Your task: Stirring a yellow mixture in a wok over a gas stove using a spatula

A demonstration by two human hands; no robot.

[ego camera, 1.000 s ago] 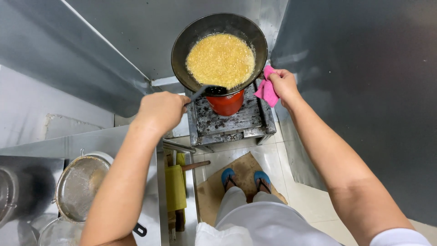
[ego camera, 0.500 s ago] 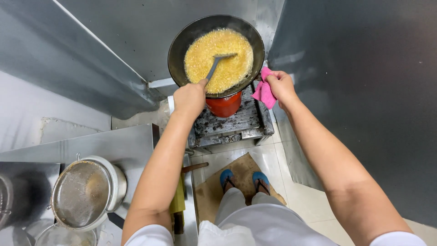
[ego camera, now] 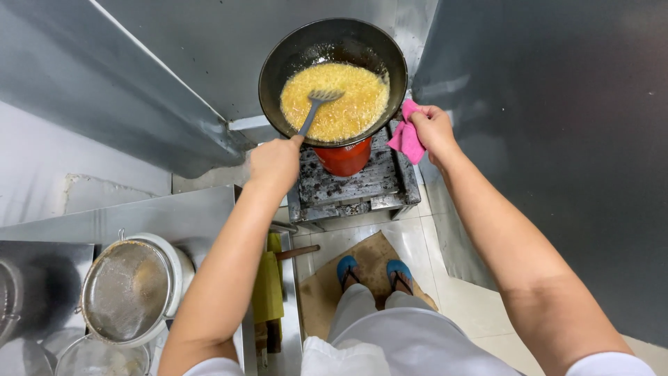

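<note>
The spatula (ego camera: 316,104) is clamped in the left hand (ego camera: 275,161); the wok (ego camera: 332,80) (yellow contents) is gripped through a pink cloth (ego camera: 406,136) by the right hand (ego camera: 433,129).

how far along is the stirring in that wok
Done: the wok sits on the burner, yellow mix spread inside. In hand: left hand holds the spatula in the mix; right hand steadies the rim with a pink cloth. Left: mix not yet out.

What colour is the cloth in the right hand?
Pink cloth, gripped by the right hand at the pan's edge; head view.
</note>
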